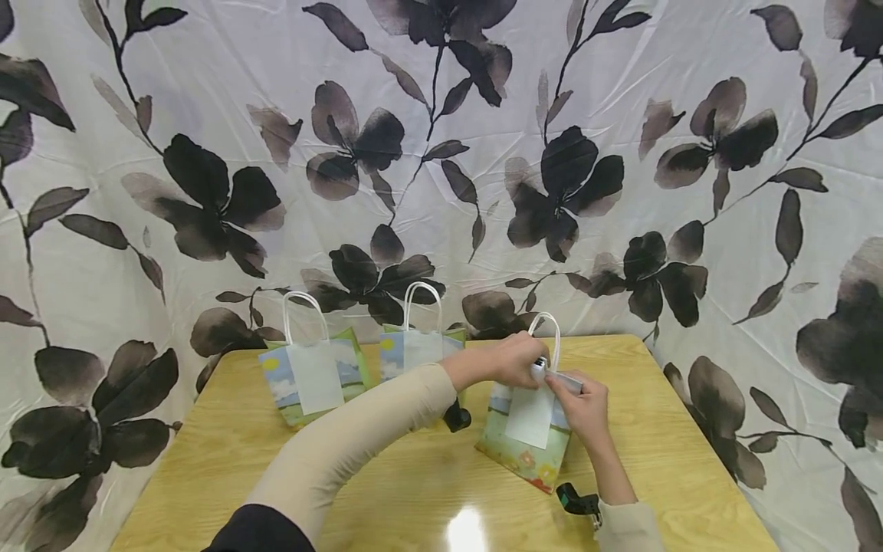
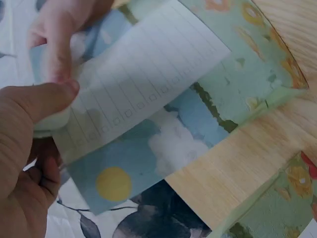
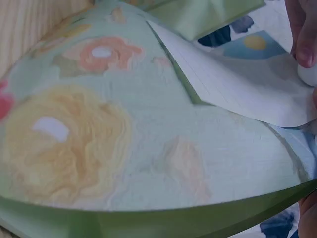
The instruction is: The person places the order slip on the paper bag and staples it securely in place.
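Note:
A floral paper gift bag (image 1: 517, 452) leans on the table with a white checklist paper (image 1: 530, 418) lying against its front. My left hand (image 1: 513, 360) grips a small white device (image 2: 52, 124), which looks like a stapler, at the bag's top edge. My thumb lies over it beside the paper's end. Opposite, my right hand (image 1: 585, 402) pinches the upper edge of the bag near the paper; a grey bar (image 1: 567, 380) shows by its fingers. In the right wrist view the paper (image 3: 223, 84) bows away from the bag. The exact contact at the device is hidden.
Two similar bags, one at the left (image 1: 279, 379) and one in the middle (image 1: 391, 354), stand along the back with white papers on their fronts. My left sleeve (image 1: 372, 406) crosses before the middle one. A flower-print cloth (image 1: 469, 253) hangs behind the wooden table (image 1: 414, 491).

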Demonstrator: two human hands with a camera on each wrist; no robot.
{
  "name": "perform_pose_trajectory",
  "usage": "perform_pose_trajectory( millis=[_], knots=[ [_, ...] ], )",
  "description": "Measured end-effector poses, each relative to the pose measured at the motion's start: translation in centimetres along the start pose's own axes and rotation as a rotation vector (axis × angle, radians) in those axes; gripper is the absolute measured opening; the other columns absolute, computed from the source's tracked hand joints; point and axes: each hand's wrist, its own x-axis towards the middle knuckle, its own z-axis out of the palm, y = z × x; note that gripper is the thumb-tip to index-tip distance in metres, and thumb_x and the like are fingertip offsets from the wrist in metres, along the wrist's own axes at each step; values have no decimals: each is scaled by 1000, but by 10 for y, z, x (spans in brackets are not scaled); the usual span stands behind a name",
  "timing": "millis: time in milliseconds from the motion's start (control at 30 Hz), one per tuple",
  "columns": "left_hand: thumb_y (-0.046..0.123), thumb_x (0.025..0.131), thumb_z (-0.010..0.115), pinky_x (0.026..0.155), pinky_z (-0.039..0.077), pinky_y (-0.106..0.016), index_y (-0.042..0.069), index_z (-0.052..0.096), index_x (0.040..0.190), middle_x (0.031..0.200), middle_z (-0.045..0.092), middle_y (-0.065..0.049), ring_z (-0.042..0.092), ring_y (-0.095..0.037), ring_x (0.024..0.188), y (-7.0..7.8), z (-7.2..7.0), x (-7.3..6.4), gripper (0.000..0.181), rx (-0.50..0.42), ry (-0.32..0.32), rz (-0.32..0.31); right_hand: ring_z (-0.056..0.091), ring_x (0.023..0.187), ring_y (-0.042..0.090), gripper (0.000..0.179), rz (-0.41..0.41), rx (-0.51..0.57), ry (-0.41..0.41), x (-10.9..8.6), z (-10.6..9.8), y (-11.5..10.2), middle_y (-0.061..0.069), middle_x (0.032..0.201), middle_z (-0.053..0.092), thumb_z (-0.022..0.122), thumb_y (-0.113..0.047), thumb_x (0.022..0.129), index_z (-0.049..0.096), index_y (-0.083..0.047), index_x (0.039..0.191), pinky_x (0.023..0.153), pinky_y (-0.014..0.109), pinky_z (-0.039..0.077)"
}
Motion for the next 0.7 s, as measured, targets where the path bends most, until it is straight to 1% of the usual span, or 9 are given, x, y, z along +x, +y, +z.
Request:
perform_pose_trajectory(
  millis=[67,167,267,433,567,700],
  knots=[
    [20,78,81,59,44,-18,10,72,103,86,66,6,53,-7,69,0,-1,0,28,20,-21,-18,66,65,17,4,-9,-9,-16,1,2,0,21,78,69,73,11,80,73,8,83,57,19,50],
    [20,76,82,58,44,-19,11,73,100,82,66,5,53,-8,67,-1,-2,0,27,54,-37,-32,65,65,15,5,-16,-26,-29,2,5,0,21,78,69,73,12,80,73,8,83,56,19,49],
    [18,74,81,55,42,-19,10,73,97,74,63,6,48,-9,62,-2,-5,0,26,62,-35,-19,63,62,12,5,-20,-31,-20,3,6,0,19,76,68,74,12,79,73,7,81,54,18,48],
    [14,72,78,50,36,-20,14,73,93,63,53,8,38,-9,57,-6,-11,0,21,33,-58,6,61,62,11,3,-27,13,-22,4,8,-3,19,74,67,74,12,79,72,9,80,54,18,48],
    [13,69,80,49,38,-19,16,73,89,61,54,9,41,-7,56,-10,-17,0,21,3,-84,15,61,62,12,4,-27,36,-23,3,12,-5,20,73,67,74,12,78,72,10,79,55,18,48],
    [13,69,81,49,41,-20,16,71,87,63,57,7,45,-7,55,-11,-22,-1,21,-9,-119,-10,62,62,13,3,0,58,1,2,17,-6,21,75,67,74,11,79,72,9,79,54,20,49]
  ],
)
